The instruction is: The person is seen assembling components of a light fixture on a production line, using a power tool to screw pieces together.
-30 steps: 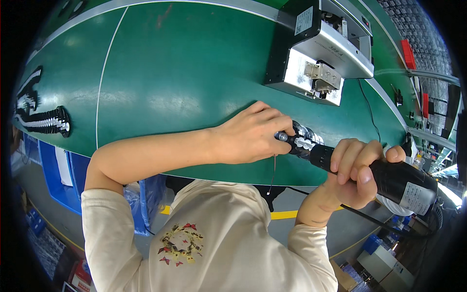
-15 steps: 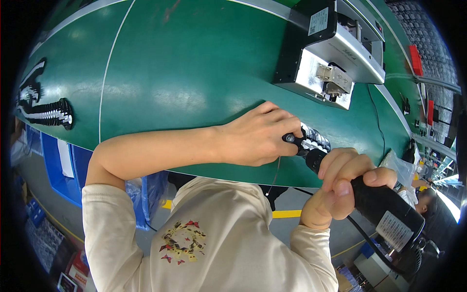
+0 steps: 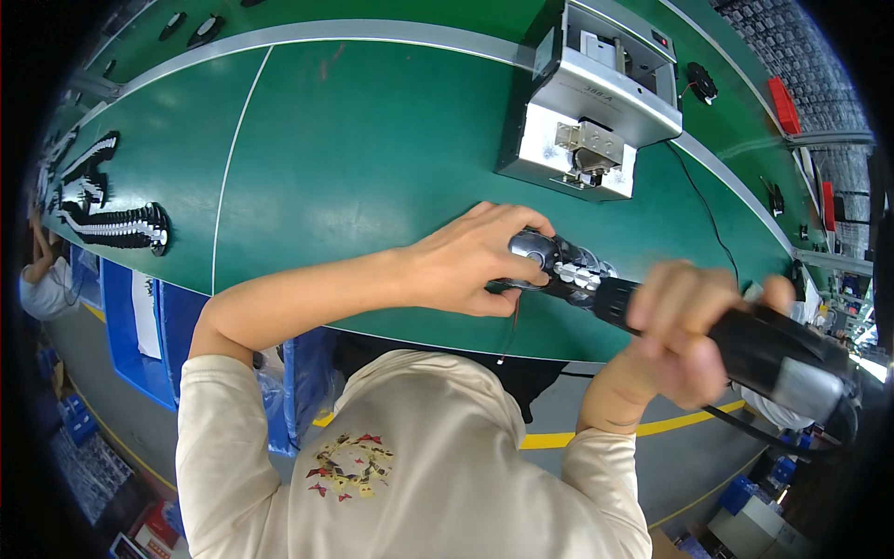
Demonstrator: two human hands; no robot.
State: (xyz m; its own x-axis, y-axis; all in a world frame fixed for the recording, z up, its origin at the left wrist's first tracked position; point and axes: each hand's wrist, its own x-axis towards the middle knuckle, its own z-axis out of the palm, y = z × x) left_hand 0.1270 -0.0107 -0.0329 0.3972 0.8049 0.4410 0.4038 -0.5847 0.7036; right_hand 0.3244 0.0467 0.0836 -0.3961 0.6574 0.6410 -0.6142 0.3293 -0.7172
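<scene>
Green table (image 3: pixel 372 158) carries a grey metal machine (image 3: pixel 596 112); grey floor below.

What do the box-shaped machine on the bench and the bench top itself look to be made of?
The box-shaped machine looks like brushed or matt sheet metal: silver-grey, folded edges, soft glare. The bench top seems a smooth green mat, probably rubber or vinyl, with a faint sheen and pale painted lines; which one cannot be told.

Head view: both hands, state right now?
Left hand: closed over a small dark part at the driver's tip, on the green table.
Right hand: closed around the black electric screwdriver.
</scene>
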